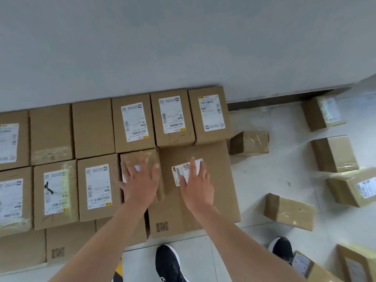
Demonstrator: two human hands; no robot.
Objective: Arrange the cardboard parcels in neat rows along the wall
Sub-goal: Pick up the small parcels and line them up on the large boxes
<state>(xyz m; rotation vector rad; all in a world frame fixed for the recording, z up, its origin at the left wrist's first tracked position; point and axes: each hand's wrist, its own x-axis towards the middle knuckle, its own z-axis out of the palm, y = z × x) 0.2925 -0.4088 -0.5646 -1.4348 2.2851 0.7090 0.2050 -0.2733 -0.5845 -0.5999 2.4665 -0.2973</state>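
My left hand (pixel 140 180) lies palm down, fingers straight and spread wide, on top of a tape-wrapped parcel (pixel 140 154) in the second row; the hand is slightly blurred. My right hand (pixel 196 184) lies the same way, fingers spread and gripping nothing, on the large flat parcel (pixel 220 180) just beside it, partly covering that parcel's white label (pixel 183 169). The two parcels touch side to side. Directly behind them, the back row (pixel 133 123) stands flush against the grey wall (pixel 183 47), its boxes edge to edge, several with white labels facing up. To my left, the second row continues with three more labelled boxes (pixel 98 190), and a third, lower row (pixel 70 241) sits nearest to me. To my right, loose parcels (pixel 290 210) lie scattered on the pale floor (pixel 254 180) at mixed angles, well apart from the rows; one small box (pixel 249 142) sits just beside the large parcel's far right corner. My black shoes (pixel 168 263) stand at the near edge of the rows.
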